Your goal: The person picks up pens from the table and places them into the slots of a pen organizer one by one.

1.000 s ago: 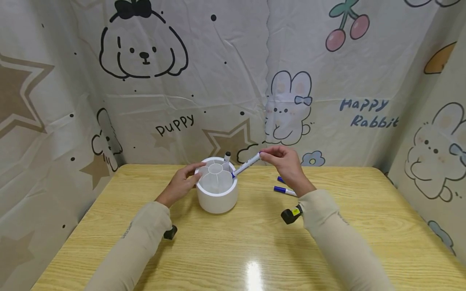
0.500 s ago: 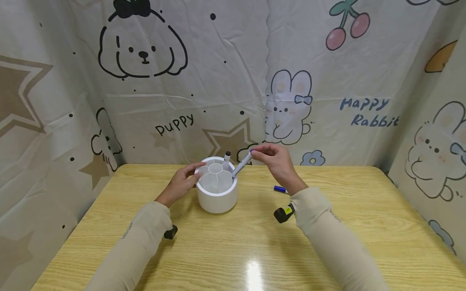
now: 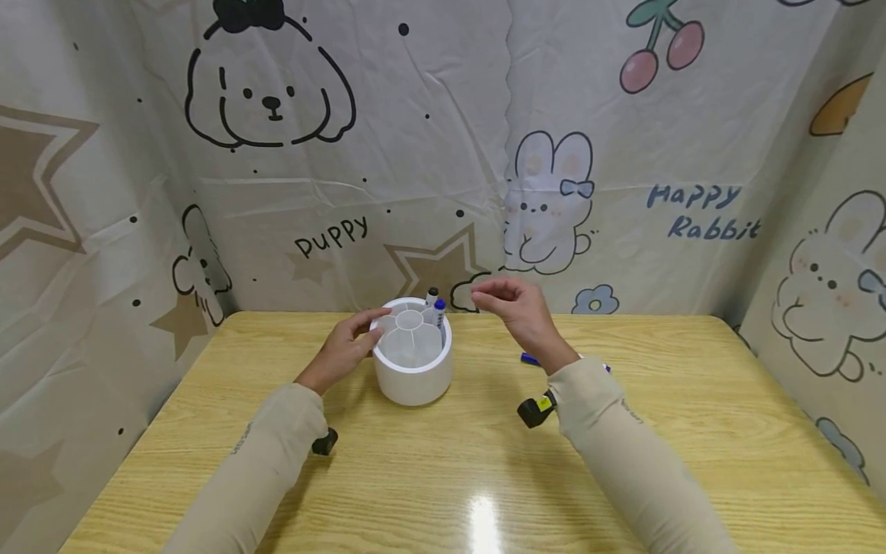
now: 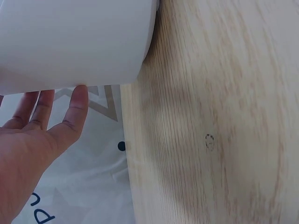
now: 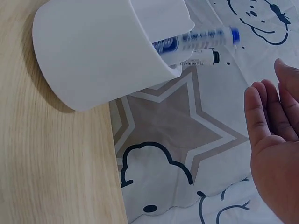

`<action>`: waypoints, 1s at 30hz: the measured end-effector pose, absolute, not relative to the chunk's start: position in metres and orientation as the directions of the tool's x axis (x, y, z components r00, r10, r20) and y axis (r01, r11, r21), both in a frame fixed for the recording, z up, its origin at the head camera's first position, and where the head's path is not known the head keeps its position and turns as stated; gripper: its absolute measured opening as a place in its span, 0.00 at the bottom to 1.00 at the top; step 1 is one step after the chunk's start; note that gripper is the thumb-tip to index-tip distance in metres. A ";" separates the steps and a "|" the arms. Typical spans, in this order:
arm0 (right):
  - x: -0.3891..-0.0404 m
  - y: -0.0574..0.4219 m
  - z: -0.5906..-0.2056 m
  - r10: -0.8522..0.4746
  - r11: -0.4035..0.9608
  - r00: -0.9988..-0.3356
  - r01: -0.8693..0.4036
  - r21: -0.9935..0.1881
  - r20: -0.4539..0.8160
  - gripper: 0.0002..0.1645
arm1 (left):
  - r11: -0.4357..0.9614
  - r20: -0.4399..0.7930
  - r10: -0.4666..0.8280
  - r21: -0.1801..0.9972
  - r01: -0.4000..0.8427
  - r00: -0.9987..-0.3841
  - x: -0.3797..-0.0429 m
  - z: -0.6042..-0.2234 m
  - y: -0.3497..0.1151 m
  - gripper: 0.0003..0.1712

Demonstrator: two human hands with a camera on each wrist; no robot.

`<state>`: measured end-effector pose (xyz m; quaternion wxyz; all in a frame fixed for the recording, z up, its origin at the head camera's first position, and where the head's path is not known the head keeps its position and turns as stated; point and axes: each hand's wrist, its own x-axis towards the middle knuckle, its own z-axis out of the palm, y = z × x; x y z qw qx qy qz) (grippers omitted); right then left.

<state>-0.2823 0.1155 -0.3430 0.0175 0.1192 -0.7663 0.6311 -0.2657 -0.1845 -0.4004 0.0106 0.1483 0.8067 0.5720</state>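
Observation:
A white round pen holder (image 3: 413, 388) with a divided insert stands on the table. Its left side meets the fingertips of my left hand (image 3: 344, 348), thumb and fingers spread and fairly straight against it. Two white markers stand in a right-hand compartment: a blue-ended marker (image 3: 439, 315) and, just behind it, a black-ended marker (image 3: 432, 298). To the right of them hovers my right hand (image 3: 521, 309), fingers loosely bent and thumb near the fingertips, holding nothing. The right wrist view shows a gap between this hand (image 5: 275, 135) and the marker ends.
A blue-capped marker (image 3: 529, 359) lies on the table (image 3: 429, 477), partly covered by my right wrist; another blue end (image 3: 607, 368) shows beyond that wrist. A printed curtain (image 3: 429, 154) hangs behind the table and along its sides.
The blue-ended marker, earlier slanted and pinched by my right hand, now stands in the holder, let go. My right hand moved left. The left hand stayed at the holder.

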 end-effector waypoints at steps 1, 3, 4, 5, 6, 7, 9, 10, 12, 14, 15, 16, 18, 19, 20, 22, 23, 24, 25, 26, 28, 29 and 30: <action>-0.282 0.117 -0.344 -0.160 0.184 -0.973 -0.197 -0.963 0.168 0.17 | 0.303 0.150 0.250 0.926 0.224 -0.957 -0.266 -0.401 -0.184 0.23; -0.281 0.121 -0.344 -0.163 0.190 -0.975 -0.184 -0.964 0.153 0.18 | 0.307 0.144 0.246 0.926 0.218 -0.958 -0.266 -0.401 -0.184 0.24; -0.281 0.123 -0.345 -0.163 0.192 -0.976 -0.178 -0.965 0.147 0.19 | 0.308 0.143 0.245 0.926 0.217 -0.959 -0.266 -0.401 -0.184 0.24; -0.280 0.125 -0.345 -0.164 0.198 -0.976 -0.175 -0.964 0.144 0.19 | 0.309 0.141 0.244 0.927 0.214 -0.960 -0.266 -0.401 -0.184 0.24; -0.280 0.127 -0.346 -0.164 0.199 -0.976 -0.173 -0.965 0.141 0.20 | 0.309 0.140 0.242 0.927 0.213 -0.960 -0.267 -0.401 -0.184 0.24; -0.279 0.130 -0.347 -0.165 0.203 -0.977 -0.170 -0.964 0.138 0.20 | 0.310 0.140 0.242 0.926 0.213 -0.960 -0.267 -0.401 -0.184 0.24; -0.278 0.136 -0.348 -0.159 0.211 -0.979 -0.160 -0.964 0.127 0.20 | 0.313 0.141 0.243 0.925 0.215 -0.960 -0.267 -0.401 -0.184 0.24; -0.277 0.139 -0.349 -0.157 0.216 -0.980 -0.156 -0.964 0.123 0.21 | 0.314 0.141 0.244 0.924 0.216 -0.960 -0.267 -0.401 -0.183 0.24; -0.276 0.146 -0.350 -0.151 0.229 -0.982 -0.147 -0.962 0.114 0.21 | 0.316 0.140 0.246 0.924 0.216 -0.959 -0.267 -0.401 -0.184 0.24; -0.275 0.152 -0.351 -0.144 0.243 -0.984 -0.141 -0.960 0.108 0.22 | 0.317 0.138 0.245 0.924 0.214 -0.960 -0.267 -0.401 -0.183 0.24; -0.275 0.155 -0.352 -0.144 0.244 -0.984 -0.140 -0.960 0.107 0.22 | 0.318 0.139 0.245 0.924 0.215 -0.959 -0.267 -0.401 -0.183 0.24; -0.275 0.158 -0.352 -0.143 0.251 -0.984 -0.138 -0.958 0.105 0.23 | 0.317 0.138 0.243 0.924 0.214 -0.960 -0.267 -0.401 -0.184 0.24; -0.274 0.162 -0.352 -0.140 0.254 -0.985 -0.134 -0.958 0.101 0.24 | 0.317 0.139 0.241 0.924 0.213 -0.960 -0.267 -0.401 -0.184 0.24; -0.274 0.165 -0.352 -0.136 0.254 -0.986 -0.130 -0.958 0.097 0.25 | 0.318 0.140 0.242 0.924 0.215 -0.960 -0.267 -0.401 -0.184 0.24; -0.273 0.167 -0.353 -0.133 0.255 -0.987 -0.126 -0.959 0.094 0.25 | 0.319 0.142 0.242 0.923 0.217 -0.960 -0.267 -0.401 -0.184 0.24; -0.273 0.171 -0.353 -0.128 0.262 -0.988 -0.117 -0.958 0.086 0.26 | 0.319 0.143 0.246 0.922 0.219 -0.959 -0.268 -0.401 -0.184 0.24; -0.273 0.174 -0.354 -0.125 0.265 -0.989 -0.115 -0.957 0.085 0.26 | 0.318 0.143 0.246 0.923 0.219 -0.959 -0.268 -0.401 -0.184 0.24; -0.272 0.176 -0.354 -0.123 0.270 -0.989 -0.115 -0.956 0.084 0.27 | 0.317 0.141 0.246 0.923 0.217 -0.959 -0.268 -0.401 -0.184 0.24; -0.272 0.178 -0.355 -0.121 0.282 -0.989 -0.114 -0.953 0.083 0.27 | 0.316 0.141 0.247 0.924 0.217 -0.959 -0.268 -0.402 -0.184 0.24; -0.272 0.181 -0.356 -0.121 0.290 -0.989 -0.117 -0.950 0.085 0.27 | 0.314 0.140 0.246 0.925 0.215 -0.959 -0.268 -0.402 -0.184 0.24; -0.271 0.186 -0.358 -0.120 0.307 -0.989 -0.124 -0.944 0.090 0.28 | 0.313 0.139 0.247 0.925 0.215 -0.959 -0.268 -0.402 -0.185 0.24; -0.271 0.189 -0.359 -0.118 0.316 -0.989 -0.126 -0.941 0.092 0.29 | 0.312 0.140 0.249 0.925 0.216 -0.958 -0.268 -0.402 -0.185 0.24; -0.271 0.192 -0.360 -0.116 0.322 -0.989 -0.126 -0.938 0.093 0.29 | 0.313 0.143 0.251 0.924 0.219 -0.957 -0.268 -0.402 -0.184 0.24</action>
